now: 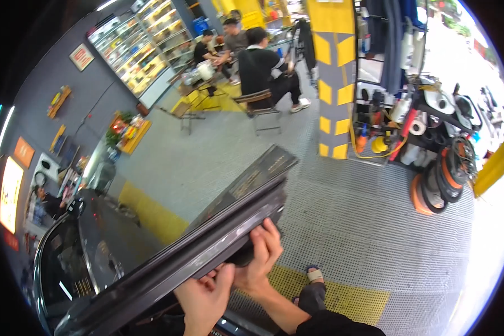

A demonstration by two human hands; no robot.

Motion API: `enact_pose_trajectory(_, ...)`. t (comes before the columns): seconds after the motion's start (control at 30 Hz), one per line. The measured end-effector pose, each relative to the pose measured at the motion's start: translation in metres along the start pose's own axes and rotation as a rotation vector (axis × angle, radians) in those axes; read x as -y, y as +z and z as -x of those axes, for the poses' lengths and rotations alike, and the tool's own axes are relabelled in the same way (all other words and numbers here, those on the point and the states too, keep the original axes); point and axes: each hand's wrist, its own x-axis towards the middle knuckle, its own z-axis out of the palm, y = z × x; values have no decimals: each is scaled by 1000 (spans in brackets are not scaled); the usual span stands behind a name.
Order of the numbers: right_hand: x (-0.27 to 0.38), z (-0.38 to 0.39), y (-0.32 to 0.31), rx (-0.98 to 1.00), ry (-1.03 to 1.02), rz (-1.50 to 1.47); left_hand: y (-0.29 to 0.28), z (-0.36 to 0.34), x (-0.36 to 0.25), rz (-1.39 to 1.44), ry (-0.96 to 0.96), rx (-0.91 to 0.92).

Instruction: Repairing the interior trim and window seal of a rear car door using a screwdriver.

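In the lower middle of the frame both of your hands are on the open car door (168,263), at the upper edge of its dark frame, where a grey strip (229,227) runs along it. Your right hand (260,257) is the higher one; its fingers (269,238) curl over the edge and grip the strip near its end. Your left hand (204,297) is just below, fingers closed against the underside of the same edge (how firmly, I cannot tell). The strip seems to lie seated along most of the frame; only the end under your hands looks unfinished. In the upper middle, people sit at a small counter (199,84), well apart.
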Motion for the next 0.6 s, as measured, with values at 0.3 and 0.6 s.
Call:
enact_pose_trajectory(0.3, 4, -11, -9, 33, 50, 15, 2, -4, 34, -226, 387, -163)
enact_pose_trajectory(0.6, 16, 2, 5, -16, 9, -2, -39, -2, 24, 52, 441, -73)
